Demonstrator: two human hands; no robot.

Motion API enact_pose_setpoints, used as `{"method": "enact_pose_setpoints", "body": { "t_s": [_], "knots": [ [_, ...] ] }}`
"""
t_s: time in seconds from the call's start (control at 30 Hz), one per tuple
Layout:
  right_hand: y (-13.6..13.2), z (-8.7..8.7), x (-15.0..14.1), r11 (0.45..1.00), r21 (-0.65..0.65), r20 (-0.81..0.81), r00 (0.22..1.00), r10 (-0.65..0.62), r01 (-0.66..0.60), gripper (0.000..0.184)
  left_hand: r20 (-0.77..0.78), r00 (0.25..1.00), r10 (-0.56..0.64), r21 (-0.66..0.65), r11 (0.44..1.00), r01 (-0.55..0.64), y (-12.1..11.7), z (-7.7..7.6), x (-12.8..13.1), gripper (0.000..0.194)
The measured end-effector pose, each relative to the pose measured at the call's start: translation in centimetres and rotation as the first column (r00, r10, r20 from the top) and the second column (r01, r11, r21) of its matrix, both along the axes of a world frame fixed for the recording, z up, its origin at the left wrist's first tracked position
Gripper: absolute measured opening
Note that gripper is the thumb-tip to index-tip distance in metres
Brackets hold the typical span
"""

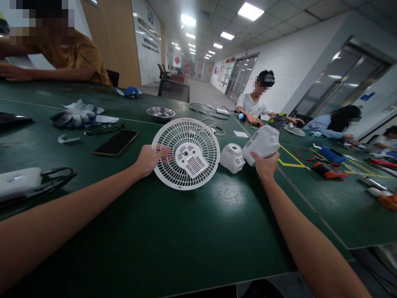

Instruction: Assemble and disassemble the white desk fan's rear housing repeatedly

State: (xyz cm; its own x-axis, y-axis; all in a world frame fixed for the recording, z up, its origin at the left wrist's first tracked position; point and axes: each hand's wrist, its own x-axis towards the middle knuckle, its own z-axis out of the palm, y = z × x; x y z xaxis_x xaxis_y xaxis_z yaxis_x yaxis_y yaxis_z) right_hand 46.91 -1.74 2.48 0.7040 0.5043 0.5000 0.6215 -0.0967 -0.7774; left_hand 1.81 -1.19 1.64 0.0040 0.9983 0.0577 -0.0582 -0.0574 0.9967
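My left hand [150, 159] grips the left rim of a round white fan grille [185, 182], thumb over its front. The grille is held tilted up above the green table [173, 236], its slotted centre plate facing me. On the right, my right hand [266, 164] is closed round the lower end of a white plastic fan housing [262, 140] with vent slots. Between the two stands a smaller white vented motor cover [232, 158], close beside the housing; whether they touch I cannot tell.
Left of the grille lie a phone [115, 142], a dark cable, gloves [76, 115] and a white device [20, 182]. A metal bowl [160, 113] stands behind it. At right are an orange multimeter [330, 170] and yellow tape lines. Several other people sit around the table.
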Motion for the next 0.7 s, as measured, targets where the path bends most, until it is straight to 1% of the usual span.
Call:
{"method": "enact_pose_setpoints", "body": {
  "t_s": [0.07, 0.13, 0.2, 0.23, 0.3, 0.37, 0.4, 0.43, 0.5, 0.6, 0.7],
  "knots": [
    [0.0, 0.9, -0.8, 0.987, 0.158, 0.017, 0.999, 0.031, -0.033, 0.089, 0.009, 1.0, -0.002, -0.002, 1.0, 0.002, 0.1, -0.1, 0.0, 0.011],
    [-0.2, 1.7, -1.9, 0.949, 0.289, 0.061, 0.992, 0.11, -0.123, 0.089, 0.009, 1.0, -0.005, -0.003, 1.0, 0.005, 0.3, -0.2, 0.0, 0.011],
    [-0.5, 2.1, -3.3, 0.911, 0.34, 0.088, 0.973, 0.214, -0.231, 0.087, 0.001, 1.0, 0.001, 0.001, 1.0, -0.001, 0.4, -0.3, 0.1, 0.009],
    [-0.6, 2.1, -4.0, 0.903, 0.325, 0.092, 0.959, 0.267, -0.282, 0.085, -0.004, 1.0, 0.002, 0.003, 1.0, -0.002, 0.5, -0.4, 0.1, 0.009],
    [-0.8, 1.7, -5.3, 0.91, 0.209, 0.09, 0.934, 0.346, -0.358, 0.083, -0.014, 1.0, 0.009, 0.011, 1.0, -0.009, 0.7, -0.6, 0.0, 0.008],
    [-0.8, 1.1, -6.0, 0.925, 0.055, 0.077, 0.925, 0.371, -0.376, 0.08, -0.025, 1.0, 0.008, 0.019, 1.0, -0.007, 0.8, -0.7, -0.1, 0.008],
    [-0.8, 0.8, -6.1, 0.929, 0.008, 0.072, 0.926, 0.369, -0.371, 0.079, -0.029, 1.0, 0.004, 0.019, 1.0, -0.004, 0.9, -0.8, -0.1, 0.008],
    [-0.7, 0.6, -6.0, 0.932, -0.004, 0.071, 0.929, 0.362, -0.363, 0.078, -0.028, 1.0, 0.0, 0.017, 1.0, 0.0, 0.9, -0.9, -0.2, 0.008],
    [-0.5, 0.4, -5.0, 0.938, 0.043, 0.076, 0.937, 0.341, -0.345, 0.08, -0.019, 1.0, -0.013, 0.014, 1.0, 0.013, 0.9, -0.9, -0.3, 0.008],
    [0.0, 0.4, -2.0, 0.939, 0.124, 0.079, 0.947, 0.312, -0.319, 0.084, -0.01, 1.0, -0.014, 0.02, 1.0, 0.014, 0.7, -0.6, -0.2, 0.009],
    [0.6, 0.1, 1.2, 0.948, 0.127, 0.046, 0.957, 0.288, -0.291, 0.09, -0.027, 1.0, 0.008, 0.015, 1.0, -0.008, 0.4, -0.4, -0.1, 0.008]
  ]
}}
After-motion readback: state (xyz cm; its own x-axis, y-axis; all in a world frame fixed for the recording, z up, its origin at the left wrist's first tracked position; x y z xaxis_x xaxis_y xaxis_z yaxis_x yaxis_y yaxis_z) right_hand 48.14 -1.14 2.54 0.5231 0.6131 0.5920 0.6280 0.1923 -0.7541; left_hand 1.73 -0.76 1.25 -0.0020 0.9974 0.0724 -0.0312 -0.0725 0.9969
